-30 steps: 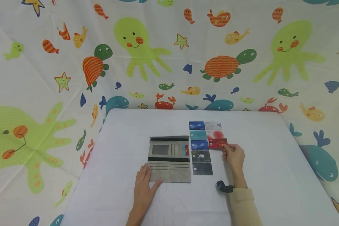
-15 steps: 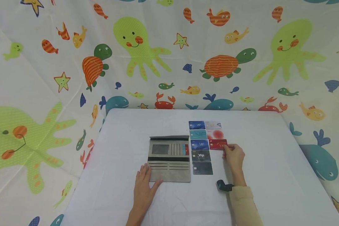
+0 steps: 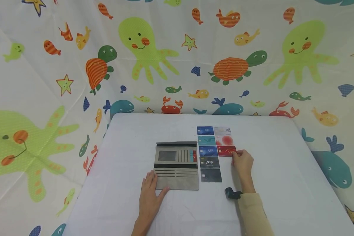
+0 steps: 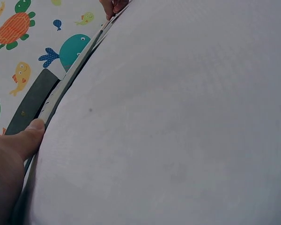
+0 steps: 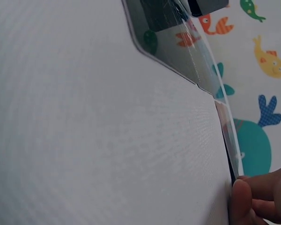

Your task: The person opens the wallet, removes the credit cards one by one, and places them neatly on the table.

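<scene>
In the head view my right hand [image 3: 242, 165] pinches the right end of a red VIP card [image 3: 226, 150], which lies beside a blue VIP card [image 3: 208, 151]. The right wrist view shows thumb and fingertips [image 5: 242, 186] at the card's edge. An unfolded grey wallet [image 3: 177, 184] lies left of the cards, with a clear window, slots, and a blue and a red card tucked in at its upper right. My left hand [image 3: 149, 198] rests with straight fingers on the wallet's lower left edge; its thumb touches the bottom edge.
Above the red card lie a white card with a red circle [image 3: 224, 140] and a silver card [image 3: 222, 131]. The left column also holds a blue card [image 3: 205, 130], a teal card [image 3: 206, 140], a black card [image 3: 209, 162] and a dark grey card [image 3: 211, 175]. A patterned curtain [image 3: 177, 65] hangs behind the white table [image 3: 283, 183].
The red card has shifted slightly down and left, closer to the blue card, with my right hand still pinching it. My left hand and the wallet have stayed put.
</scene>
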The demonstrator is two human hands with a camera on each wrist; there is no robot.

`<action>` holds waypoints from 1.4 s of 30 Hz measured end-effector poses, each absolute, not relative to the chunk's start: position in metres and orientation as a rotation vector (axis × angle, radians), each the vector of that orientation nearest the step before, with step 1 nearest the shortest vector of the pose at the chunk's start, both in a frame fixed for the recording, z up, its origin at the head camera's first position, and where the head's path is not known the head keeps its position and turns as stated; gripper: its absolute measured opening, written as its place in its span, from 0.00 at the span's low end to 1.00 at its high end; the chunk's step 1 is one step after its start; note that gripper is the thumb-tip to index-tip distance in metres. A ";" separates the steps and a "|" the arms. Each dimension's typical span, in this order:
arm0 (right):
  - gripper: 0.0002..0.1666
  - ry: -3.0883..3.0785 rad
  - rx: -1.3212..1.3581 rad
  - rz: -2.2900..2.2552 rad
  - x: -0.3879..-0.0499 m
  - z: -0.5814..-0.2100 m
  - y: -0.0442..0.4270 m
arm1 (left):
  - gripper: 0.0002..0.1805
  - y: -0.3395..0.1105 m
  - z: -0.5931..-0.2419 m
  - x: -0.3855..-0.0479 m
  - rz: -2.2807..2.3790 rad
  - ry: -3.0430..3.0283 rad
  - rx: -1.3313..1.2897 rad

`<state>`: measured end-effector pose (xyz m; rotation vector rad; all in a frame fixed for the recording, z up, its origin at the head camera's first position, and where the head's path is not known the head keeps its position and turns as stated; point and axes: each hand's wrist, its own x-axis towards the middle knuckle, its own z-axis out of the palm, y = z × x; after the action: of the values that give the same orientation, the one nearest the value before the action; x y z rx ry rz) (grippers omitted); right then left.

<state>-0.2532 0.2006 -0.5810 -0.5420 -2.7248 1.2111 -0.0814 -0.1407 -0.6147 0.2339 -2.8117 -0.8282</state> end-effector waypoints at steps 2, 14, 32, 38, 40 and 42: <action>0.15 -2.724 -0.534 1.192 -0.254 -0.581 0.201 | 0.46 -0.141 -0.615 -0.082 -0.820 -2.814 0.230; 0.17 -2.740 -0.518 1.161 -0.256 -0.582 0.200 | 0.46 -0.141 -0.614 -0.082 -0.832 -2.816 0.232; 0.21 -2.765 -0.525 1.180 -0.254 -0.585 0.202 | 0.47 -0.141 -0.615 -0.081 -0.845 -2.814 0.230; 0.20 -2.733 -0.460 1.199 -0.250 -0.578 0.192 | 0.47 -0.141 -0.614 -0.081 -0.851 -2.808 0.224; 0.20 -2.735 -0.447 1.197 -0.249 -0.576 0.187 | 0.47 -0.141 -0.614 -0.081 -0.844 -2.808 0.218; 0.19 -2.735 -0.433 1.197 -0.249 -0.573 0.181 | 0.47 -0.142 -0.614 -0.080 -0.838 -2.808 0.215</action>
<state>-0.2489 0.1815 -0.5734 -0.4326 -2.7350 1.1968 -0.0801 -0.1417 -0.6141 0.2146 -2.8077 -0.8382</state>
